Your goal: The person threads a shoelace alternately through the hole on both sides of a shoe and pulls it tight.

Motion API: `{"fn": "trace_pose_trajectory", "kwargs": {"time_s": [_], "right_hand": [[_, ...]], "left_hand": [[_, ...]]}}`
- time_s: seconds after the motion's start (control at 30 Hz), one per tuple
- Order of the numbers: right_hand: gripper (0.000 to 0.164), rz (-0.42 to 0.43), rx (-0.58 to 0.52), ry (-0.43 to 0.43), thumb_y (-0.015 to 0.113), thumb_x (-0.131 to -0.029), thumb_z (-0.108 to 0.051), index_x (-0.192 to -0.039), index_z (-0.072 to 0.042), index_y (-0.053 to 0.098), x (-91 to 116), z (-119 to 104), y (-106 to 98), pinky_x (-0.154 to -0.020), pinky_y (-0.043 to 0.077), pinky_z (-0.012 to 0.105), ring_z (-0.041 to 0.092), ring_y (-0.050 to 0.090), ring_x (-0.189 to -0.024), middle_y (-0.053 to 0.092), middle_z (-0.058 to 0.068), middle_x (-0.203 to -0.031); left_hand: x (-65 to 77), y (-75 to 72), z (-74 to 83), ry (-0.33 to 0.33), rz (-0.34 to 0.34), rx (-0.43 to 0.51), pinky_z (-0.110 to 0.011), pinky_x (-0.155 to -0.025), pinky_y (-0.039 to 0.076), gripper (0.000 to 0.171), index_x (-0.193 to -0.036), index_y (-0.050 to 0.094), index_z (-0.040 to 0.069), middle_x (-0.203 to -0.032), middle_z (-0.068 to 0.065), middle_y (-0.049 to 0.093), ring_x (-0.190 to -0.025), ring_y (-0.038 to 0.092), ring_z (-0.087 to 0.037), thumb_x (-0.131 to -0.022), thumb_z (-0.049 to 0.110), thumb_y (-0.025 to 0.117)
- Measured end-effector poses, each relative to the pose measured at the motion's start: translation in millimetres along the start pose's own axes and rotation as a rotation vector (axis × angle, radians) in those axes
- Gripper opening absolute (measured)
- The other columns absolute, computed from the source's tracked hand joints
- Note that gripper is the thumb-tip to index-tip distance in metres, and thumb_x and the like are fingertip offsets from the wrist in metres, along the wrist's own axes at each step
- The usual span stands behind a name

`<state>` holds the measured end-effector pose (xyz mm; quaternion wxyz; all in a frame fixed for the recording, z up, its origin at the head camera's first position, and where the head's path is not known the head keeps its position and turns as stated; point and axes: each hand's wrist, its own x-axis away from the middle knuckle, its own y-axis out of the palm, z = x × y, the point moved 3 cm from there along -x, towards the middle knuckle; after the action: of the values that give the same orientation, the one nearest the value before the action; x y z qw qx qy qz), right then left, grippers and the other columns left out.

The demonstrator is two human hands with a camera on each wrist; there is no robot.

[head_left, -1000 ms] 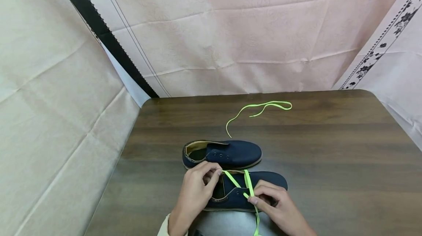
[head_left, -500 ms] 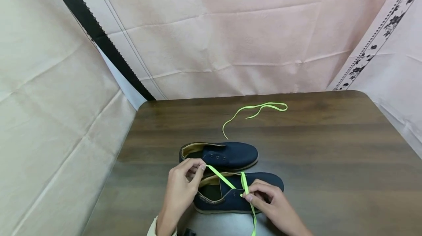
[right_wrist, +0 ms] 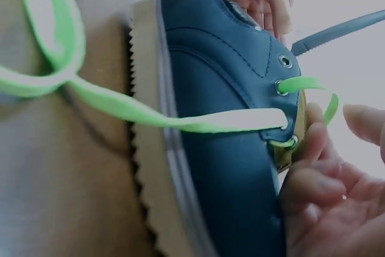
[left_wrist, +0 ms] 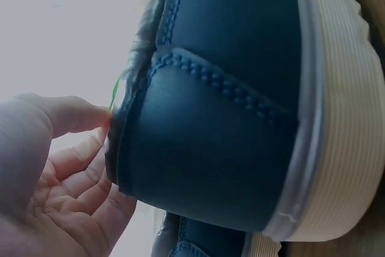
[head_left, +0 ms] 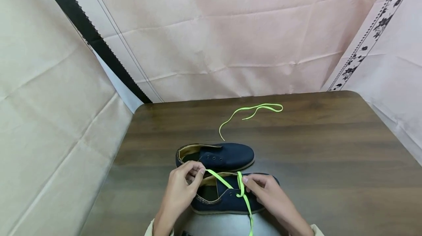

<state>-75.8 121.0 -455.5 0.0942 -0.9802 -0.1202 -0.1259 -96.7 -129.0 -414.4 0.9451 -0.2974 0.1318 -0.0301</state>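
A navy shoe (head_left: 224, 203) with a pale ridged sole (right_wrist: 150, 124) sits nearest the person, toe to the right. A flat neon-green shoelace (right_wrist: 216, 121) passes through its front eyelets, one end trailing down toward the person. Above the heel opening, my left hand (head_left: 181, 186) pinches a strand (head_left: 220, 178) of this lace between thumb and forefinger, drawn taut. By the eyelets is my right hand (head_left: 268, 191), with thumb and forefinger apart on either side of the lace's short loop (right_wrist: 331, 108); a forefinger is right at the lace.
A second navy shoe (head_left: 230, 155) with bare eyelets stands just behind the first. Another green shoelace (head_left: 250, 108) lies looped farther back on the brown wooden table (head_left: 313, 148). Pale cloth (head_left: 214, 45) hangs behind the table.
My right hand has let go of the lace by the near eyelets and moved up toward the strand across the tongue. The left hand drew its strand out leftward, then holds about there.
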Motion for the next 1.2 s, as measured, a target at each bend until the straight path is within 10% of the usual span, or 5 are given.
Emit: {"fn": "trace_pose_trajectory", "kwargs": {"time_s": [0.63,1.2], "right_hand": [[0.029,0.067,-0.235,-0.202,0.066,-0.097,-0.028,-0.098,0.001,0.07,-18,-14,8,-0.044,0.025,0.021,0.009,0.025,-0.045,0.033,-0.004,-0.058],[0.015,0.077,-0.261,-0.553,0.057,-0.1,-0.004,-0.098,0.005,0.069,-10,-19,6,-0.047,0.033,0.032,0.018,0.034,-0.055,0.055,0.01,-0.081]], "left_hand": [[-2.8,2.7,-8.6,-0.04,-0.013,-0.063,-0.021,-0.061,0.051,0.007,-0.092,0.069,0.021,-0.08,0.014,0.061,-0.067,0.057,-0.004,-0.095,0.015,0.068],[-3.0,14.5,-14.8,-0.003,0.018,-0.132,-0.021,-0.058,0.046,0.007,-0.094,0.066,0.023,-0.083,0.017,0.058,-0.069,0.054,-0.002,-0.097,0.016,0.066]]}}
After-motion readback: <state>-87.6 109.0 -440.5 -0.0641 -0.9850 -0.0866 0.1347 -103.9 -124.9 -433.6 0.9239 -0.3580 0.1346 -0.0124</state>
